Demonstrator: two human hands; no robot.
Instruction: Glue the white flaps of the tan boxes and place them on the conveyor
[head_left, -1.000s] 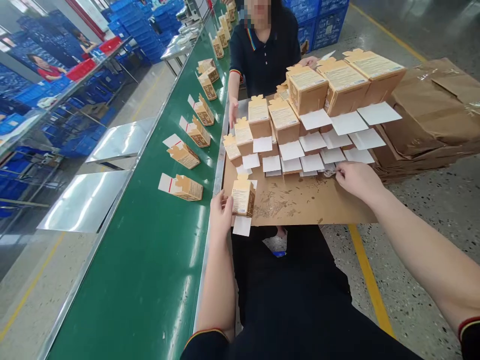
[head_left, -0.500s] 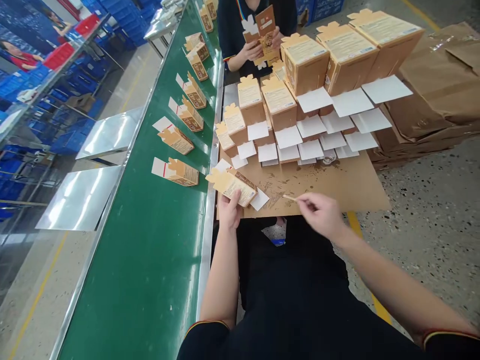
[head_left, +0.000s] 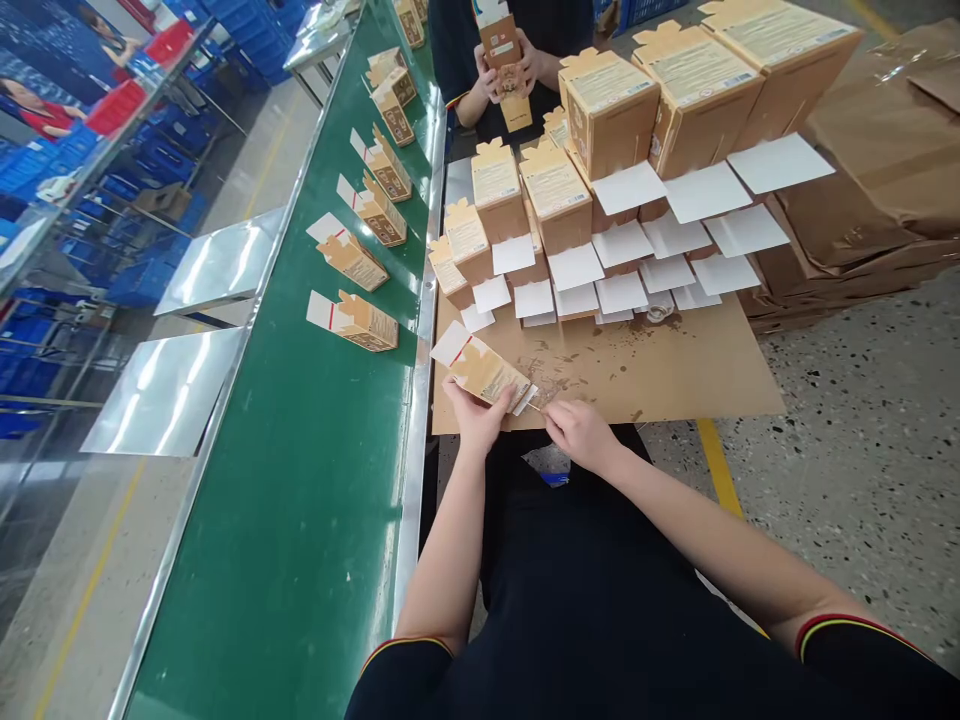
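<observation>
My left hand [head_left: 474, 415] grips a small brown carton [head_left: 484, 371] lying tilted on the near left corner of a cardboard sheet [head_left: 660, 365]. One white flap of the carton, with a red stripe, points toward the belt. My right hand [head_left: 576, 432] is closed in a pinch just right of the carton's other end, on a thin stick-like item too small to name. Behind them stand stacked brown cartons [head_left: 555, 205] with open white flaps.
A green conveyor belt [head_left: 300, 520] on my left carries a row of similar cartons [head_left: 358, 321]. A person opposite holds a carton [head_left: 504, 55] in both hands. Flat brown cardboard bundles [head_left: 870, 180] lie at the right. Blue crates stand beyond the belt.
My left hand laid the upright carton down and turned it. My right hand came from under the stacked cartons' flaps across to the carton's end with a thin item pinched.
</observation>
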